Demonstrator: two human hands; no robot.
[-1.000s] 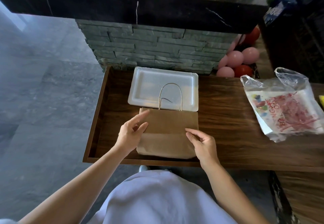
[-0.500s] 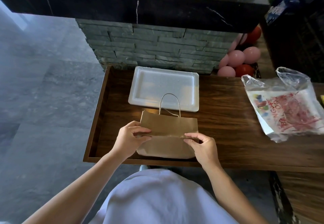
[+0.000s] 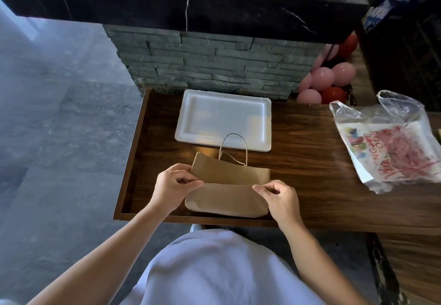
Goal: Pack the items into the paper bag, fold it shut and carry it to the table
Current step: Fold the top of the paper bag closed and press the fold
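Observation:
A brown paper bag (image 3: 228, 198) lies flat on the wooden counter (image 3: 305, 161), near its front edge. Its upper part is bent up along a crease, and its cord handles (image 3: 232, 148) stick up toward a white foam tray (image 3: 223, 118). My left hand (image 3: 173, 185) pinches the bag's left edge at the crease. My right hand (image 3: 278, 196) pinches the right edge at the same crease. Whatever is inside the bag is hidden.
A clear plastic bag with red print (image 3: 391, 145) lies on the counter at the right. Pink and red balloons (image 3: 327, 83) sit behind the counter beside a grey stone wall (image 3: 214, 66). The counter has a raised rim at left and front.
Both hands went from resting flat on the bag to pinching its side edges. The bag's top has lifted and bent toward me along the crease.

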